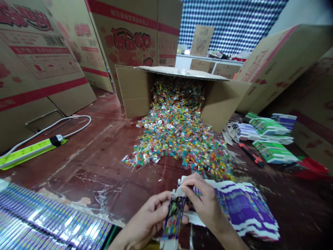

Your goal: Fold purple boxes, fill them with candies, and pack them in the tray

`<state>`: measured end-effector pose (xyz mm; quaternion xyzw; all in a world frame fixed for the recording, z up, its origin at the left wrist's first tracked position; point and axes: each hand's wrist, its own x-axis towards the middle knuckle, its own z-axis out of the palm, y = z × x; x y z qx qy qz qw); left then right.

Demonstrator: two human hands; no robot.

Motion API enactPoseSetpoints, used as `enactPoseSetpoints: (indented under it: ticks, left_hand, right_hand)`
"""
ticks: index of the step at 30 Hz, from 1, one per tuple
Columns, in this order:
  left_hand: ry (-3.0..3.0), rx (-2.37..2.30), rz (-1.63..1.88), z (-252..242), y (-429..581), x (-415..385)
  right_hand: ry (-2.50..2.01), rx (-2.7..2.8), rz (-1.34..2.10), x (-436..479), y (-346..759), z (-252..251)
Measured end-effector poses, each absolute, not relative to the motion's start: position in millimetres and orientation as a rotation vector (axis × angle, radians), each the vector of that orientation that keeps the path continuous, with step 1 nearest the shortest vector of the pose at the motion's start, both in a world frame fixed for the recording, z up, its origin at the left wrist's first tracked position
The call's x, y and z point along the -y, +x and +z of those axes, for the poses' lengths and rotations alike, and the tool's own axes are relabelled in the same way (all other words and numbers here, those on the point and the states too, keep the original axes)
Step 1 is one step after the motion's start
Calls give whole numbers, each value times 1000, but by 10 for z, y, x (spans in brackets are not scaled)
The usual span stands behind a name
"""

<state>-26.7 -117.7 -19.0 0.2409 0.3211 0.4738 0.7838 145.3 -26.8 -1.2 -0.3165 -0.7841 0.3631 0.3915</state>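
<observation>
My left hand [156,215] is wrapped around a small purple printed candy box [173,217], its end flaps sticking out at the top and bottom. With thumb and fingertips pinched together, my right hand [201,199] grips the white flap at the box's upper end. Right beside and partly under that hand lies a fanned stack of flat purple cartons [241,205] with white edges. Beyond both hands, small clear packets of colourful candies [179,128] spill over the table from a large cardboard box [221,100] lying on its side.
Rows of purple boxes [52,218] fill the near left corner. A yellow-green power strip [28,151] with a white cord lies at left. To the right are a red-and-black cutter [251,154] and bundles of green cartons [274,151]. Large printed cardboard boxes [130,34] stand behind.
</observation>
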Motion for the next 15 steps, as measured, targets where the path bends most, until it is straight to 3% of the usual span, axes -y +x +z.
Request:
enactPoseSetpoints:
  ticks: [7, 15]
  left_hand:
    - [378, -796, 1133, -235, -284, 1196]
    - [536, -999, 1000, -161, -408, 1120]
  right_hand:
    - [-842, 2123, 636, 413, 1499, 12]
    - [-1072, 2298, 1041, 539, 1589, -35]
